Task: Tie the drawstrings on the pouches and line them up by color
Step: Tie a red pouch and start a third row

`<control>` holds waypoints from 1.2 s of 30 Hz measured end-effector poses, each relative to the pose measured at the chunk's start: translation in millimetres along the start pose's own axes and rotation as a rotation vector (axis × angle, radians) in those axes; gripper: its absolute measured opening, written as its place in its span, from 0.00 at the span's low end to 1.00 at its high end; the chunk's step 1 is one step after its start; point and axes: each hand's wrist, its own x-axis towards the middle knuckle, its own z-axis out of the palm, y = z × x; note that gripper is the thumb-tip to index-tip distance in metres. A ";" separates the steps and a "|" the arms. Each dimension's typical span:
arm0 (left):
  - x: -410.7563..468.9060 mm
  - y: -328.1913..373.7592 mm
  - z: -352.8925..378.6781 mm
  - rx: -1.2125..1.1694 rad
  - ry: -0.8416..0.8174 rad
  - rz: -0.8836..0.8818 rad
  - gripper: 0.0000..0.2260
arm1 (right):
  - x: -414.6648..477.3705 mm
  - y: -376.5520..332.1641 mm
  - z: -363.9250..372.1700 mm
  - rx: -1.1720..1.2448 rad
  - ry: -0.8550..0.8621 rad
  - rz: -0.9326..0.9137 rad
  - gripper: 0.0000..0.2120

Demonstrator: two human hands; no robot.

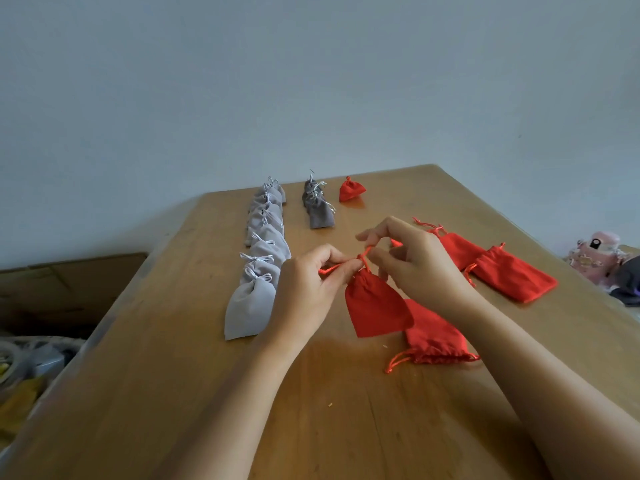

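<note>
A red pouch [375, 308] hangs just above the wooden table [207, 358], its neck cinched. My left hand [308, 289] pinches one end of its red drawstring [363, 259] and my right hand [415, 261] pinches the other end above the neck. A tied red pouch [351, 190] stands at the far side. Three untied red pouches lie flat: one [434, 336] under my right wrist, two [512, 275] [457, 247] to the right. A row of several tied light grey pouches [263, 244] runs away from me on the left, with a short row of darker grey pouches [318, 207] beside it.
A cardboard box [69, 285] and clutter sit below the table's left edge. A pink toy-like object [594, 258] and dark cloth [628, 282] lie past the right edge. A plain wall stands behind the table.
</note>
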 end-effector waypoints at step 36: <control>4.6 40.3 -15.2 -0.828 -0.029 -0.514 0.10 | 7.5 33.9 -5.3 -0.241 -0.013 -0.311 0.08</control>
